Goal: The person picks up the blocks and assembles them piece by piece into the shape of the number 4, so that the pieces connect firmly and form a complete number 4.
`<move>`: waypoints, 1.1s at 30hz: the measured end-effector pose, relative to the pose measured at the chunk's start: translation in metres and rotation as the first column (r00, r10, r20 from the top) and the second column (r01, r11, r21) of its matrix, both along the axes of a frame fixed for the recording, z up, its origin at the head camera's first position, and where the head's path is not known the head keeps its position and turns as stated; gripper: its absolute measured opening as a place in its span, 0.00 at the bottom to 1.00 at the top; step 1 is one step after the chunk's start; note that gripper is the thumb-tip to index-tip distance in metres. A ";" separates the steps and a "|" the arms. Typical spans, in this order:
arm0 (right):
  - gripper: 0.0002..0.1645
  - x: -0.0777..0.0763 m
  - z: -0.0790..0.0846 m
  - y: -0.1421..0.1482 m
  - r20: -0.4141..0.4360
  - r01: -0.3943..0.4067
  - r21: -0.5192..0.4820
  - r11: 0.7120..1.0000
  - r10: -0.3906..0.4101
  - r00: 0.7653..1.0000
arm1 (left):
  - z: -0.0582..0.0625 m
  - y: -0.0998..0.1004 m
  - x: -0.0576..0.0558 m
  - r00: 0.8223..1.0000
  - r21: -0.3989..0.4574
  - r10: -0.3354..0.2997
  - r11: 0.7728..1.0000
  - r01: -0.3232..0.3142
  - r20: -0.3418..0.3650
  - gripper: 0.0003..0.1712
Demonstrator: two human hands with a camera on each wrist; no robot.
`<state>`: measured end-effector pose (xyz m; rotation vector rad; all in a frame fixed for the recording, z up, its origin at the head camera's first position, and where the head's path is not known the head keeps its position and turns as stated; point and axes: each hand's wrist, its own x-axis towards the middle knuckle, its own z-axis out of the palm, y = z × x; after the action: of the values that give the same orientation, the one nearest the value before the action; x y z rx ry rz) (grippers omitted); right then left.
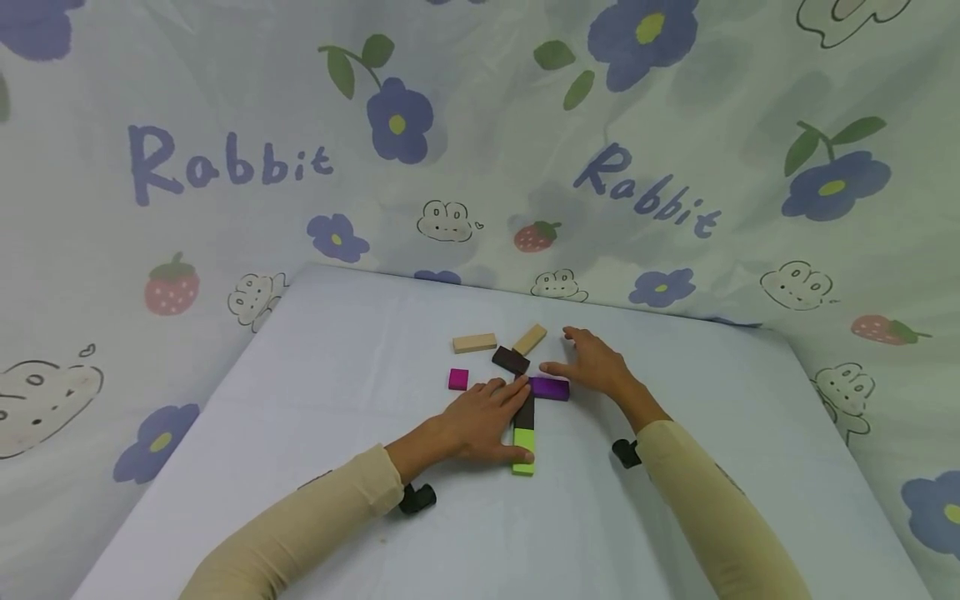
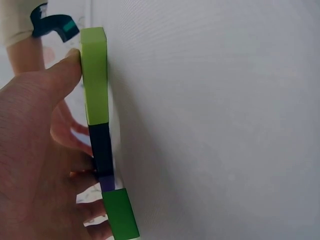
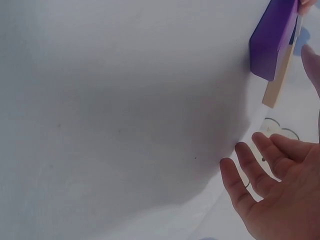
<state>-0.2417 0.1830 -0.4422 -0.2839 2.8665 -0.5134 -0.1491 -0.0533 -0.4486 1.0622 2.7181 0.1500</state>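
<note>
My left hand (image 1: 486, 423) lies over a row of blocks, fingers extended. Its thumb touches the lime green block (image 1: 523, 439) at the near end, and its fingertips reach the far end of the dark block (image 1: 524, 413). A green block (image 2: 121, 215) sits by the fingertips in the left wrist view; the hand covers it in the head view. Crosswise at the row's far end lies a purple block (image 1: 551, 388). Just beyond and right of it, my right hand (image 1: 597, 367) hovers with spread fingers, holding nothing.
Behind the row lie a dark brown block (image 1: 512, 360) and two light wooden blocks (image 1: 474, 342). A magenta block (image 1: 458, 379) is left of them. The white table (image 1: 360, 350) ends at a printed curtain (image 1: 480, 150). Black wrist cameras (image 1: 417, 499) hang under both sleeves.
</note>
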 end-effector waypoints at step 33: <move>0.58 -0.022 0.000 -0.024 -0.042 0.033 0.059 0.998 -0.030 0.999 | -0.002 0.000 -0.001 1.000 -0.012 -0.006 1.000 0.005 -0.018 0.61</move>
<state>-0.2633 0.1588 -0.4421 -0.2422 2.9239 -0.4323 -0.1499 -0.0535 -0.4503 1.0728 2.7287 0.1235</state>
